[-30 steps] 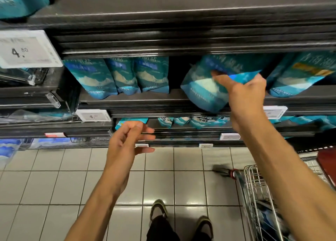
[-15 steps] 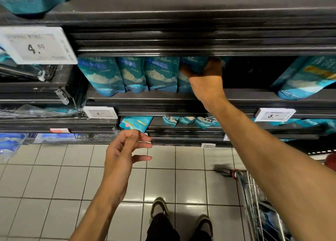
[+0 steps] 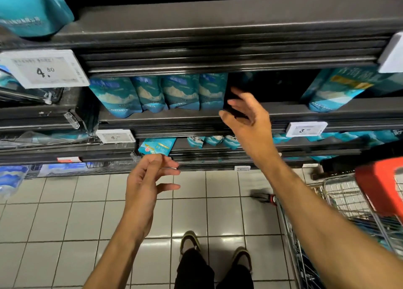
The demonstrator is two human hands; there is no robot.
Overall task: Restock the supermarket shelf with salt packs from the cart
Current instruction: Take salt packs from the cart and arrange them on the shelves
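Four salt packs [image 3: 160, 93] stand in a row on the shelf [image 3: 174, 117].

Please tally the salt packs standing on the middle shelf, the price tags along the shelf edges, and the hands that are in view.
Salt packs in the left row on the middle shelf: 4
Salt packs at the right of that shelf: 1 clearly
Price tags: 5
Hands: 2, left hand, right hand
Total: 12

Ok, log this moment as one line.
right hand: open, empty, at shelf edge | left hand: open, idle | row of teal plastic salt packs: upright on shelf
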